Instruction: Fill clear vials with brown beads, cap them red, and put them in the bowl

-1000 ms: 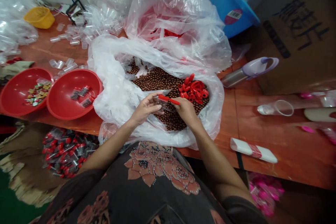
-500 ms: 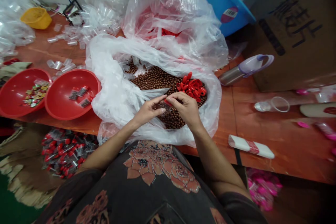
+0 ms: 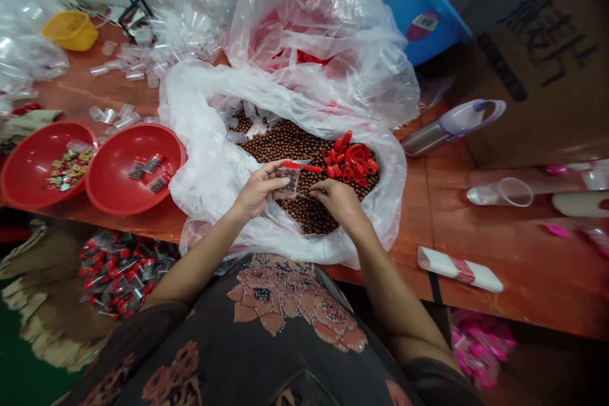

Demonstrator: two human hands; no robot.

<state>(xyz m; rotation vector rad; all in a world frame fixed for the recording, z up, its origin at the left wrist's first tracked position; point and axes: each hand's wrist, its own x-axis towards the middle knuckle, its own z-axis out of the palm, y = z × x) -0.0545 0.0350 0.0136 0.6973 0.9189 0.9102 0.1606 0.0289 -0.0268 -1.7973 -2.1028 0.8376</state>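
Observation:
My left hand (image 3: 259, 189) is shut on a small clear plastic packet (image 3: 290, 180) with a red strip along its top edge. My right hand (image 3: 339, 200) sits just right of the packet, palm down over a heap of brown round beads (image 3: 295, 209), and shows nothing in its fingers. The beads lie in a white plastic bag (image 3: 200, 158). A pile of small red plastic pieces (image 3: 349, 163) rests on the beads beyond my right fingers. Behind the white bag stands a clear bag (image 3: 328, 32) with red items inside.
Two red bowls (image 3: 110, 187) (image 3: 28, 165) holding small packets stand left on the orange-brown table (image 3: 419, 235). Clear plastic tubes (image 3: 124, 115) lie scattered behind them. A metal flask (image 3: 423, 138) and a cardboard box (image 3: 537, 70) are right. Red-topped packets (image 3: 117, 276) lie on the floor.
The packet with its red strip has moved up and left, now held by my left hand alone. My right hand has moved away from it and lowered toward the beads.

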